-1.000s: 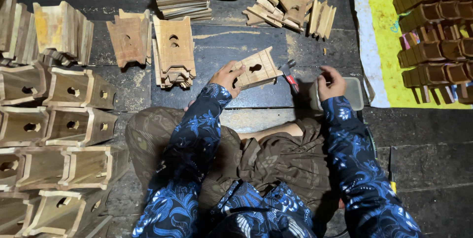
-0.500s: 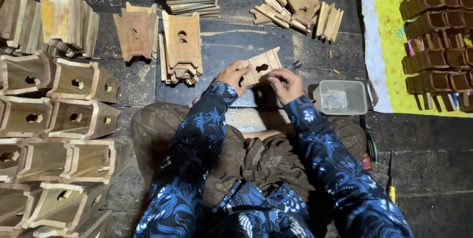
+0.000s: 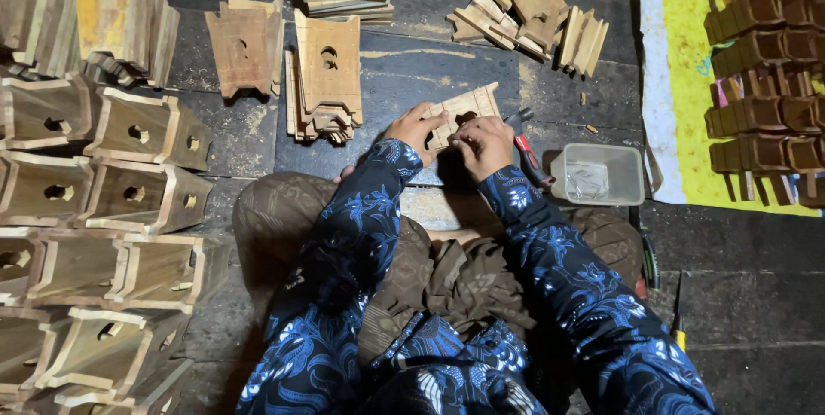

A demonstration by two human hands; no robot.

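Note:
I sit on a dark plank floor with both hands at a small wooden panel (image 3: 468, 108) that has a round hole in it. My left hand (image 3: 415, 127) grips the panel's left side. My right hand (image 3: 484, 144) is closed at its lower edge, fingers pinched against the wood; what they pinch is too small to tell. A red-handled hammer (image 3: 528, 153) lies just right of my right hand. Beyond it stands a clear plastic tub (image 3: 599, 174) with small nails inside.
A stack of matching holed panels (image 3: 327, 76) lies left of my hands. Several assembled wooden boxes (image 3: 129, 192) fill the left side. Loose wood pieces (image 3: 524, 7) lie at the top, and dark wooden parts (image 3: 765, 63) sit on a yellow and white sheet at the right.
My right hand came back from the plastic tub to the panel and now pinches at its lower edge. My left hand kept hold of the panel.

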